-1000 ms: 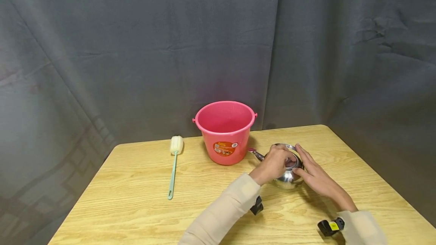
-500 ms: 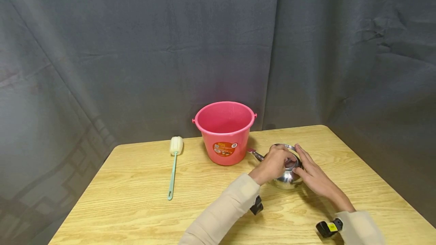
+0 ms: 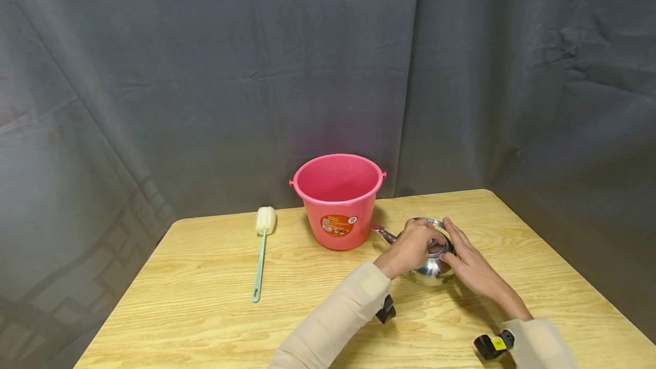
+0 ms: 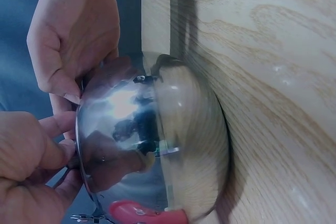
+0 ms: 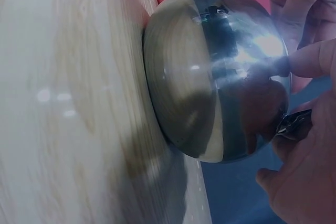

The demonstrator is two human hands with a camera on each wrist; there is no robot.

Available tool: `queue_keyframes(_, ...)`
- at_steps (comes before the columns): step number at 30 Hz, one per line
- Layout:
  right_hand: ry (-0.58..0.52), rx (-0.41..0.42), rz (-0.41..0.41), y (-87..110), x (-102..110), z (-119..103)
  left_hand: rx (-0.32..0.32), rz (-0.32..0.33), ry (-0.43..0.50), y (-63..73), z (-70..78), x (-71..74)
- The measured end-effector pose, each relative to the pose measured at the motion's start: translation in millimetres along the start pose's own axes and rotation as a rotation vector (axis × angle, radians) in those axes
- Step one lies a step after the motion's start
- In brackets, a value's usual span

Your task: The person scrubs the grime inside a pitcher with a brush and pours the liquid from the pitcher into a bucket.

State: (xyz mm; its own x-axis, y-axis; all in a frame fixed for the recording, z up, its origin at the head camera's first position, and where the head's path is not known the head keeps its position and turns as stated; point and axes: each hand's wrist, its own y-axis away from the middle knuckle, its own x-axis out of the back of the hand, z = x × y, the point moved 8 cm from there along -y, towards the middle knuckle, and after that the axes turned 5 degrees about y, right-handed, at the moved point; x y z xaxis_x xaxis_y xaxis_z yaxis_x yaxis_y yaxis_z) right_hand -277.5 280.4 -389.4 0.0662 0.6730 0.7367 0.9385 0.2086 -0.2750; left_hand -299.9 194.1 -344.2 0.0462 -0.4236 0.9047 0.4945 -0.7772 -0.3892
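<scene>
A small shiny steel kettle (image 3: 432, 271) stands on the table at the right, its round body filling much of both wrist views. A slim metal part with a dark red tip (image 3: 378, 227) sticks out from its left side. My left hand (image 3: 414, 245) reaches over the top with curled fingers, thumb and fingertips pinching the lid's small knob (image 4: 72, 161), mostly hidden by them. My right hand (image 3: 474, 261) lies along the kettle's right side, fingers straight and thumb at the top rim. A metal fitting (image 5: 295, 124) shows beside the right palm.
A pink bucket (image 3: 359, 218) with an orange label stands behind and left of the kettle. Farther left lies a sponge brush (image 3: 265, 221) with a pale green handle. Dark grey curtains (image 3: 230, 73) hang behind and beside the wooden table (image 3: 195, 300).
The right forearm has shifted very slightly to the left. Both hands keep their places on the kettle, while the bucket and brush lie as before.
</scene>
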Motion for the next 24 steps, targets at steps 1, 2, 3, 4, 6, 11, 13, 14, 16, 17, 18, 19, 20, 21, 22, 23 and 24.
queue_keyframes(1,0.001,0.002,0.001,0.1,0.2,-0.5,0.001,-0.005,0.002,0.0,-0.5,-0.5)
queue_keyframes(2,-0.001,0.003,0.002,0.1,0.2,-0.8,0.002,-0.011,0.001,-0.2,-0.8,-0.9)
queue_keyframes(3,-0.001,0.004,0.002,0.2,0.2,-0.9,0.004,-0.019,0.001,-0.3,-1.1,-1.4)
queue_keyframes(4,-0.002,0.004,0.002,0.3,0.1,-0.9,0.007,-0.027,0.002,-0.3,-1.7,-2.2)
queue_keyframes(6,0.0,0.004,0.003,0.3,-0.1,-0.5,0.01,-0.037,0.004,-0.3,-2.7,-3.5)
queue_keyframes(11,0.0,0.003,0.007,0.2,-0.8,0.5,0.002,-0.035,0.008,0.8,-2.1,-3.6)
queue_keyframes(13,-0.004,0.002,0.009,0.3,-1.0,0.3,-0.002,-0.03,0.01,1.1,-1.3,-2.9)
queue_keyframes(14,-0.005,0.002,0.009,0.4,-1.1,0.1,-0.003,-0.029,0.011,1.3,-1.2,-2.7)
queue_keyframes(16,-0.006,-0.002,0.008,0.6,-1.3,-0.2,-0.004,-0.025,0.017,1.7,-1.3,-2.5)
queue_keyframes(17,-0.006,-0.003,0.009,0.7,-1.3,-0.2,-0.005,-0.023,0.019,1.8,-1.2,-2.3)
queue_keyframes(18,-0.005,-0.003,0.009,0.7,-1.3,-0.3,-0.006,-0.022,0.02,1.9,-1.2,-2.1)
queue_keyframes(19,-0.004,-0.003,0.009,0.7,-1.2,-0.4,-0.008,-0.02,0.021,2.0,-1.1,-1.9)
queue_keyframes(20,-0.002,-0.003,0.011,0.6,-1.1,-0.5,-0.011,-0.018,0.022,2.0,-1.0,-1.6)
queue_keyframes(21,0.0,-0.002,0.012,0.5,-1.0,-0.5,-0.014,-0.016,0.023,2.1,-0.9,-1.2)
queue_keyframes(22,0.001,-0.001,0.015,0.4,-0.8,-0.4,-0.019,-0.013,0.023,2.2,-0.7,-0.9)
queue_keyframes(23,0.001,0.0,0.016,0.3,-0.7,-0.4,-0.023,-0.011,0.025,2.2,-0.3,-0.3)
queue_keyframes(24,0.001,0.001,0.017,0.3,-0.6,-0.4,-0.027,-0.009,0.028,2.3,-0.2,0.1)
